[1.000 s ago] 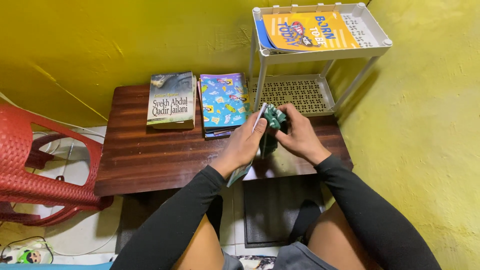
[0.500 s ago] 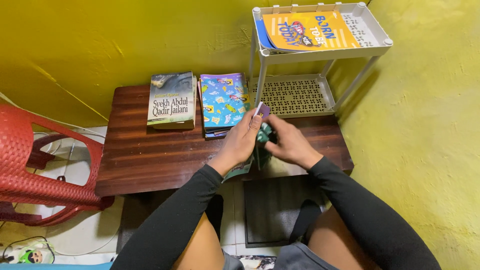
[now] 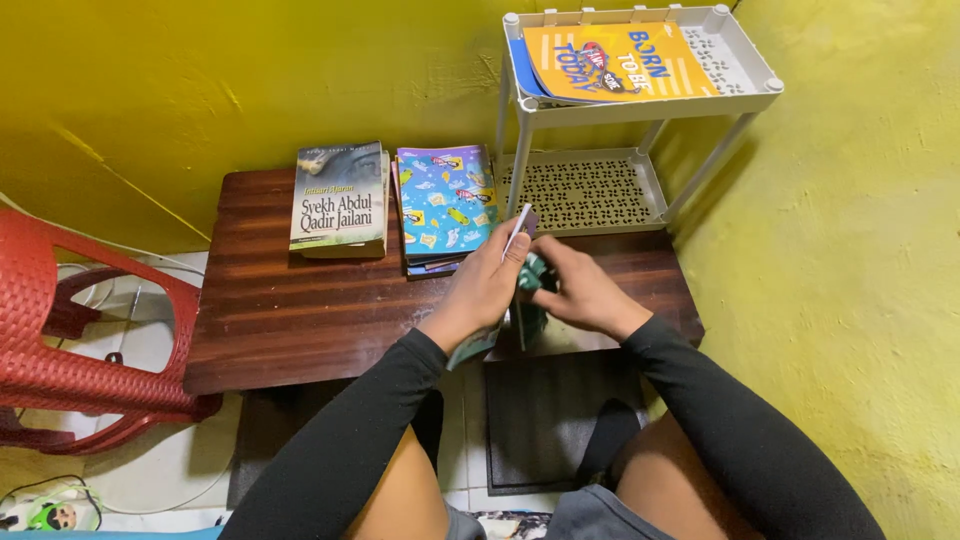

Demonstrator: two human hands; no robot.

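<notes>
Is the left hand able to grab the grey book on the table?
Probably not right now: the left hand is gripping a green booklet together with the right hand. Nothing lies between it and the grey book, though.

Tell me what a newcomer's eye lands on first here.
First the two hands, left hand and right hand, meeting over the dark wooden table around a thin green book. Behind them a bright yellow book lies on top of the white rack, and a red plastic chair stands at far left.
</notes>
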